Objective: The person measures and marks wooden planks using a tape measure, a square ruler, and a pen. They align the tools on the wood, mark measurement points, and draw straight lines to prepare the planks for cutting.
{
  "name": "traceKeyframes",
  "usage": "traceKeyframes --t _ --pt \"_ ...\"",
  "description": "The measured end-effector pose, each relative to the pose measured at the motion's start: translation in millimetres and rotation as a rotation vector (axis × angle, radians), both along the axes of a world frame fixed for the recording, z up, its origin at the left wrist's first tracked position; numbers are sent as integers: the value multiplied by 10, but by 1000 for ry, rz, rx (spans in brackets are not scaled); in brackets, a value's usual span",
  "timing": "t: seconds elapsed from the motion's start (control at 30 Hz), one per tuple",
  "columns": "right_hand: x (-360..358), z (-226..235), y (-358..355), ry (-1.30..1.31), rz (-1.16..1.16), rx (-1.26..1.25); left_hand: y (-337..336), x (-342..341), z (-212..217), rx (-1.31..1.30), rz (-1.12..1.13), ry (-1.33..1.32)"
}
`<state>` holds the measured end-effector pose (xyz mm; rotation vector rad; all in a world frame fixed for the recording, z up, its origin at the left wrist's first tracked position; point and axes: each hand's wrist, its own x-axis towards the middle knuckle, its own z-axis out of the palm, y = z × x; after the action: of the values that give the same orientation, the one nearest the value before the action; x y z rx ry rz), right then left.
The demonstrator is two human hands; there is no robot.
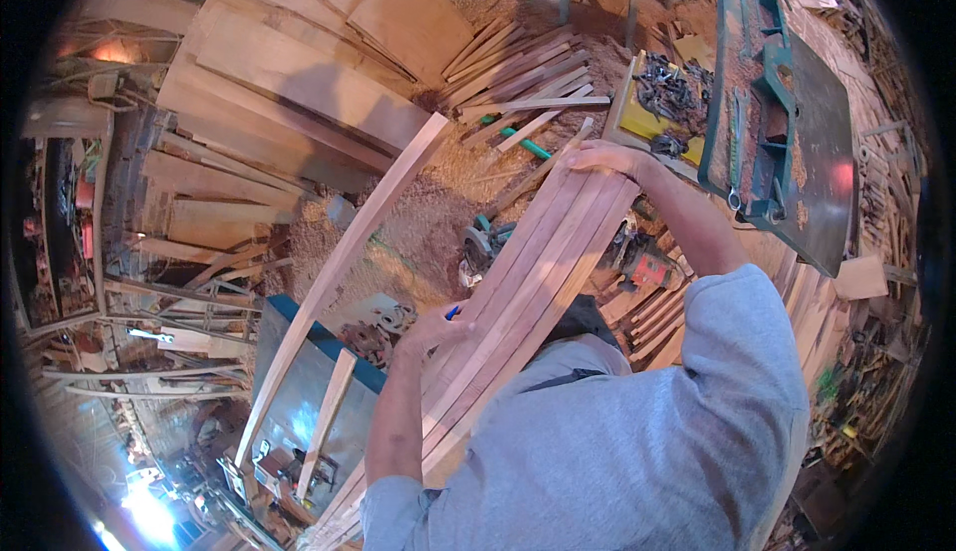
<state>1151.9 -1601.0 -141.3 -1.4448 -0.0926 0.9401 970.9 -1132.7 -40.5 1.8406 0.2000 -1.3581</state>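
Observation:
Several long reddish wooden strips (543,272) lie side by side in front of me, running from the lower left up to the middle right. My right hand (612,160) is closed over their far ends. Against the left edge of the strips, lower down, is my left hand (438,330), its fingers bent. A small blue pen (453,312) pokes out of that hand, mostly hidden by the fingers. My body covers part of the near side of the strips.
A long wooden strip (344,272) and a shorter piece (327,422) lean across a grey metal machine table (289,382) at left. Wide planks (299,83) and sawdust lie beyond. At right stand a green-edged machine table (822,143) and a tray of metal parts (662,93).

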Motion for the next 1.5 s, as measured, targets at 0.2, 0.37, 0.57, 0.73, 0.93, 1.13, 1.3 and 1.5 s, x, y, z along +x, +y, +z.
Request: traceKeyframes --t 0.2,0.37,0.57,0.73,0.93,1.13,1.3,1.5 --pt "94 -29 -108 -147 -73 -154 65 -194 -179 -49 32 -207" --pt "470 -190 -52 -113 -95 -190 2 -224 -223 168 64 -189" --pt "486 -256 -358 -154 -118 -272 -32 -242 141 174 18 -260" --pt "80 -205 -483 -208 -64 -225 127 -411 64 71 180 -268" --pt "6 -36 -208 12 -13 -123 32 -199 -138 96 54 -213" --pt "-93 380 203 230 -354 -249 93 -208 -194 44 4 -274" --pt "-32 311 99 56 -125 -426 37 -161 -139 78 103 -115" --pt "33 7 90 -85 -21 -440 21 -130 -135 40 138 -98"
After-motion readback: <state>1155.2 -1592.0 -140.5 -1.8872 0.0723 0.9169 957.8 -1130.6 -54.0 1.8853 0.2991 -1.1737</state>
